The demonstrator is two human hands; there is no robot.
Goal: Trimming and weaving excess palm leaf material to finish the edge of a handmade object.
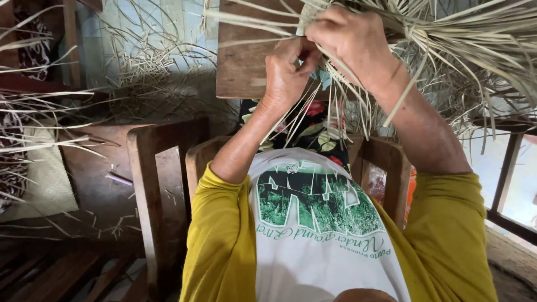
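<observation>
Wooden board [240, 61] backs the work. Left hand [288, 72] pinches dried palm strips [447, 39]; right hand [352, 42] closes around the woven bundle. Weaving appears underway; the next crossing likely needs steady tension.

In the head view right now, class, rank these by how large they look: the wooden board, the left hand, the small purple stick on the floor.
1. wooden board, though partly covered by straw
2. left hand, nearer the camera, so true size is unsure
3. purple stick
</observation>
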